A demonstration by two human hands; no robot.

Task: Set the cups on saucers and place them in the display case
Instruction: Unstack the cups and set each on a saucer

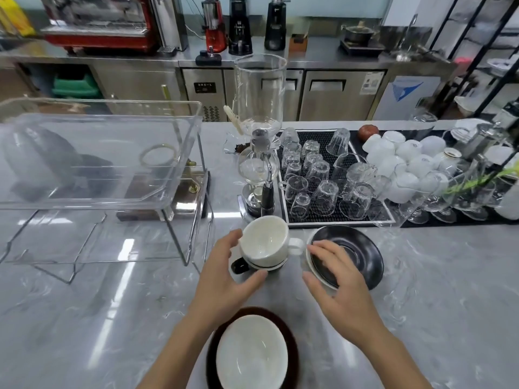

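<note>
Cups stand stacked at the middle of the grey marble desk (421,318): a white cup (264,238) sits nested in a dark cup (254,265), the white one's handle pointing right, the dark one's handle pointing left. The left hand (224,279) is cupped around this stack from the near left side, its fingertips by the white cup's rim and its thumb low against the dark cup's base; whether this grip is truly touching or only just beside the cups cannot be told, and the fingers are spread and relaxed rather than clenched. Just right of the stack lie stacked saucers, a black saucer (356,248) uppermost over a white-rimmed one. The right hand (337,282) rests its fingertips on the black saucer's near left edge, fingers spread and loosely bent, with the thumb off the saucer near the desk; it is not closed on anything. Nearer the person, between the two forearms, a wide white cup (251,352) sits on a dark brown saucer (292,349). The clear acrylic display case (179,153) stands to the left, well apart from both hands.
</note>
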